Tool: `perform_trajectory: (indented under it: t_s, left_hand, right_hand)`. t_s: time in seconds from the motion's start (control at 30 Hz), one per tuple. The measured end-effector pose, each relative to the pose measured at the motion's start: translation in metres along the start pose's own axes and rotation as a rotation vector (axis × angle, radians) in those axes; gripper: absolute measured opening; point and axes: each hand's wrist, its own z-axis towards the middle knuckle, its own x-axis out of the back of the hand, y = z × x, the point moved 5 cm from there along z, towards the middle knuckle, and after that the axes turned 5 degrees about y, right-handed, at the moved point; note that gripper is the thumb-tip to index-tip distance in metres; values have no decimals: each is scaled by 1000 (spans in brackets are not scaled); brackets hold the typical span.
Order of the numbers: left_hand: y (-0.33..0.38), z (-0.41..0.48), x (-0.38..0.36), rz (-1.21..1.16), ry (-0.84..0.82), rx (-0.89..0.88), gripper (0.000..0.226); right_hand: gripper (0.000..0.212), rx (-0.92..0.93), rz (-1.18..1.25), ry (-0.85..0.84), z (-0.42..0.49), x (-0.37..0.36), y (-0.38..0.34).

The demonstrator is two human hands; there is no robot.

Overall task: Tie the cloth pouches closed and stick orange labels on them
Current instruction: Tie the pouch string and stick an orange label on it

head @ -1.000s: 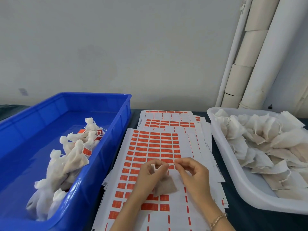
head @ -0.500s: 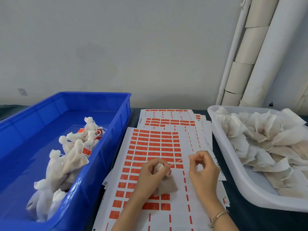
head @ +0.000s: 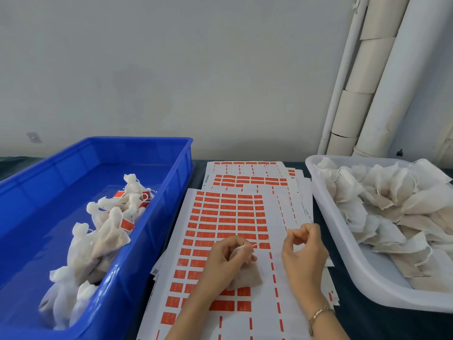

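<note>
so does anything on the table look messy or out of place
Only the label sheets: the stack is fanned and skewed, edges not lined up. Tied pouches lie inside the blue bin and untied pouches inside the white tub; nothing looks spilled or torn.

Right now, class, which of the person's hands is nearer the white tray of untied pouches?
Right. The right hand hovers left of the white tray; the left hand, gripping a pouch, is farther left over the label sheet.
</note>
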Motion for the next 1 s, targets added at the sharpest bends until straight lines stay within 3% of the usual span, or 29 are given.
perform_trajectory:
  t_s: [0.33, 0.53, 0.7, 1.0]
  left_hand:
    - [0, 3, -1, 13, 2, -82, 12]
    - [-1, 3, 0, -13, -10, -49, 11]
    - [0, -3, -3, 92, -61, -24, 44]
    - [2, -6, -10, 186, -118, 13, 6]
  right_hand:
    - [46, 227, -21, -563, -27, -28, -16]
    - [27, 180, 34, -453, -21, -19, -15]
    - [27, 91, 134, -350, -16, -11, -9]
    - [21, 10, 236, -209, -7, -3, -3]
